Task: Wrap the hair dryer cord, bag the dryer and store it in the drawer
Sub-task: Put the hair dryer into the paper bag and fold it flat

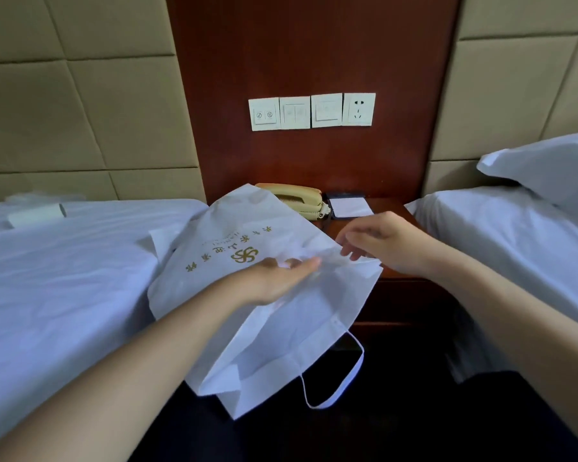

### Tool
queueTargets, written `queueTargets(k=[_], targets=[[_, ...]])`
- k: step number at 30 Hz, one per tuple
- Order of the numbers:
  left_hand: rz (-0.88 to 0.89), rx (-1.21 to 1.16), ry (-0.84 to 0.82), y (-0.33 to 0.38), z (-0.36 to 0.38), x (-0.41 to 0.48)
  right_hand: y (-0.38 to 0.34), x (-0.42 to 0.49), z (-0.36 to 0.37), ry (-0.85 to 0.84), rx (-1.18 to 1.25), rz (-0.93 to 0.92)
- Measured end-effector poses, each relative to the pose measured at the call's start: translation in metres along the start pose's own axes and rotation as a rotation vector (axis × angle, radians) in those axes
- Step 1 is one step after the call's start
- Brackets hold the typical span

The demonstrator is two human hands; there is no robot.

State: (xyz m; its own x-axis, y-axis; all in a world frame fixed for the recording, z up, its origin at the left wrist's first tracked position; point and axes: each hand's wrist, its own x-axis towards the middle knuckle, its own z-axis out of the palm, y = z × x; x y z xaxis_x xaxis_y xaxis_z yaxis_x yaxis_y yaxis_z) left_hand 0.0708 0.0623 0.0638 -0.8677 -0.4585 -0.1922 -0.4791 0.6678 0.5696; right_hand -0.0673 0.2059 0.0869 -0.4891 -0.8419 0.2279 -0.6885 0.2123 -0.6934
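Head camera view: the white bag (pixel 241 235), printed with a gold emblem and gold characters, hangs in the air between the two beds, and I see it tilted, mouth end toward me, its handle (pixel 360 361) looping down over the dark floor gap. My left hand (pixel 274 278) pinches a fold of the bag near its middle, thumb on top and fingers beneath. My right hand (pixel 384 245) is blurred, fingers curled downward at the bag's upper right edge; I cannot tell whether it grips the fabric or only touches it. Whether anything lies inside the bag I cannot tell.

Behind the bag stands a dark wooden nightstand (pixel 389 208). The bag's far corner covers the left end of a beige telephone (pixel 301 196) and hides the left part of the nightstand's top and front. Just beside the telephone sits a white notepad (pixel 351 205) in a dark holder. Above, on the red-brown panel, runs a row of wall switches (pixel 296 113) ending in a socket (pixel 358 109). The left bed (pixel 64 271) touches the bag's left side and carries a white roll (pixel 37 215) far back. The right bed (pixel 514 241) holds a pillow (pixel 548 168).
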Motion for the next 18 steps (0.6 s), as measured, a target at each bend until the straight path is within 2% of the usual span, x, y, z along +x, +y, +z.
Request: queueTargets(k=[3,5,7,9,11,13,16,18], targets=[[0.109,-0.013,-0.099,-0.009,0.016,0.003,0.012,0.000,0.010,0.016,-0.081,0.003],[0.137,0.112,-0.169,-0.018,0.025,0.010,0.024,0.002,0.022,-0.058,-0.206,-0.001],[0.109,0.208,-0.311,-0.023,0.032,0.013,0.041,0.008,0.036,-0.138,-0.318,0.002],[0.056,0.149,-0.433,-0.032,0.032,0.012,0.056,0.015,0.050,-0.175,-0.378,0.069],[0.038,0.009,-0.453,-0.044,0.030,0.009,0.065,0.021,0.062,-0.149,-0.410,0.182],[0.076,-0.164,-0.272,-0.060,0.030,0.007,0.073,0.023,0.069,-0.062,-0.439,0.258],[0.146,-0.302,0.284,-0.090,0.034,0.009,0.082,0.025,0.074,0.039,-0.356,0.301],[0.051,-0.303,0.684,-0.105,0.034,0.007,0.088,0.029,0.073,0.066,-0.341,0.312]])
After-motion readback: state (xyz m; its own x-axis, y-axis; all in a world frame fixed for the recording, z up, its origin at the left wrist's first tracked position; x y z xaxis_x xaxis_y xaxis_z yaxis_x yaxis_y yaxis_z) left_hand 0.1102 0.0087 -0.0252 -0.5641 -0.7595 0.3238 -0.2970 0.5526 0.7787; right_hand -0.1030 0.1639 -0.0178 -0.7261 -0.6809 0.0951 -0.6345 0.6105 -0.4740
